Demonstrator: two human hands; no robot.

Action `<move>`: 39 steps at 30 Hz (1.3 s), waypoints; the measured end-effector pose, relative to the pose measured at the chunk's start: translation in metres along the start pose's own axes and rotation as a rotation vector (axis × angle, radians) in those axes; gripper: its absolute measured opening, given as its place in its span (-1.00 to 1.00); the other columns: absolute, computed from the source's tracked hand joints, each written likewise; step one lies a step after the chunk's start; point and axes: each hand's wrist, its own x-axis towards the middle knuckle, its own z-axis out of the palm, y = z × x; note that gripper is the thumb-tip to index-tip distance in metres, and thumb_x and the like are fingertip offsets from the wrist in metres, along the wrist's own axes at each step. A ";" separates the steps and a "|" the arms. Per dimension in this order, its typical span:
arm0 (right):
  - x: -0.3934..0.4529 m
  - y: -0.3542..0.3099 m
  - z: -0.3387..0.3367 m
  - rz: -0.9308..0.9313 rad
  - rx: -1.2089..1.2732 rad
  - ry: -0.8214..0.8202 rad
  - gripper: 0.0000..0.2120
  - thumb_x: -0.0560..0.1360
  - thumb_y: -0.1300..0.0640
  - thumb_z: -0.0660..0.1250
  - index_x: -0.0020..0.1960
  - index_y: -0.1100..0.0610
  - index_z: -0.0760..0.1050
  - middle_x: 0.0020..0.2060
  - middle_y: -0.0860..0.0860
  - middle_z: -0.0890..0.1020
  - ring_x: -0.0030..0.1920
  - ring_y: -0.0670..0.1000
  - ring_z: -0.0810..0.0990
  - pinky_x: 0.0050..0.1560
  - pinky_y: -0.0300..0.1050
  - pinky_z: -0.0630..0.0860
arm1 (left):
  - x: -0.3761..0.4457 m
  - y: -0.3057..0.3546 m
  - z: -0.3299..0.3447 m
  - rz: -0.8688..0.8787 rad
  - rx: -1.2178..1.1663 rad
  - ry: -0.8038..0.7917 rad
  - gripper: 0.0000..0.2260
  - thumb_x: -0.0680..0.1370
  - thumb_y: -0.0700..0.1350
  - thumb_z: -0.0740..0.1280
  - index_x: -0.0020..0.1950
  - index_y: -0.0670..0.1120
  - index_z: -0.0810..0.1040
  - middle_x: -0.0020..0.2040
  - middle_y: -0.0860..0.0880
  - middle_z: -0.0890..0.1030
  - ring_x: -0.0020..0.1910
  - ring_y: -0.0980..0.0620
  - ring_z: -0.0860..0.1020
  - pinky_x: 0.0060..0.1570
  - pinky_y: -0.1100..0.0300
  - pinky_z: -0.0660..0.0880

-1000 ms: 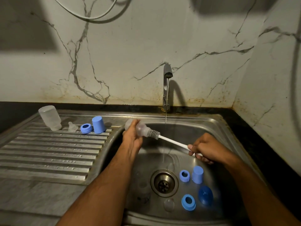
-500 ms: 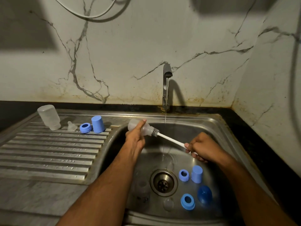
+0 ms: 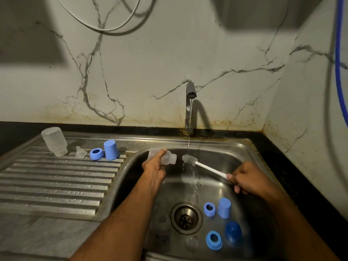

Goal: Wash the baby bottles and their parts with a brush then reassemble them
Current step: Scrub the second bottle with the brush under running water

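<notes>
A clear baby bottle (image 3: 162, 157) is being held on its side over the left part of the sink basin (image 3: 244, 153), neck pointing right. The left hand (image 3: 155, 163) is wrapped round its body, fingers curled over the top. The brush (image 3: 190, 159) is being held just clear of the bottle mouth, bristles under the thin stream from the tap (image 3: 190, 91). The right hand (image 3: 246, 180) is pinching the far end of the white brush handle (image 3: 211, 169), fingers curled.

Handling, judged: the bottle is being taken as light, thin-walled plastic, fairly stiff but able to flex under a hard squeeze. It is likely wet, so slip is being counted as the main risk. The grip round the mid-body looks apt; the neck threads should be left free for the brush. The brush handle looks thin and may bend; a hold nearer the head would probably give more control.

Unwashed parts, as judged, are lying on the basin floor near the drain (image 3: 186, 217): a blue ring (image 3: 209, 209), a blue cap (image 3: 224, 207), a second blue ring (image 3: 213, 240), a dark blue dome (image 3: 233, 231) and something clear and hard to make out.

On the ribbed draining board (image 3: 56, 185) are standing an inverted clear bottle (image 3: 54, 141), a clear teat (image 3: 81, 152), a blue collar (image 3: 96, 153) and a blue cover (image 3: 111, 149). These are small, light and easily knocked.
</notes>
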 end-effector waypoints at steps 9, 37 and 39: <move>-0.010 -0.027 0.035 -0.108 -0.173 0.074 -0.68 0.54 -0.03 0.41 -0.21 0.22 0.59 -0.30 0.13 0.66 -0.24 0.06 0.65 -0.17 -0.04 0.59 | -0.001 -0.004 0.000 -0.092 0.017 0.055 -0.54 0.28 -0.27 0.53 0.16 -0.17 0.58 0.12 -0.22 0.61 0.03 -0.21 0.62 -0.14 -0.11 0.63; -0.017 -0.056 0.055 -0.149 -0.308 0.158 -0.66 0.64 -0.01 0.24 -0.27 -0.01 0.26 -0.29 -0.05 0.44 -0.33 -0.14 0.41 -0.38 -0.24 0.28 | -0.005 -0.017 0.008 0.052 -0.056 -0.043 -0.60 0.33 -0.26 0.56 0.15 -0.19 0.63 0.11 -0.20 0.66 0.10 -0.12 0.65 0.09 -0.15 0.61; -0.017 -0.058 0.056 -0.136 -0.340 0.118 -0.68 0.64 0.00 0.25 -0.26 -0.02 0.27 -0.29 -0.06 0.45 -0.33 -0.14 0.42 -0.38 -0.26 0.29 | -0.011 -0.024 0.015 0.077 -0.045 -0.118 -0.57 0.34 -0.22 0.55 0.20 -0.15 0.61 0.15 -0.18 0.64 0.13 -0.12 0.63 0.11 -0.19 0.59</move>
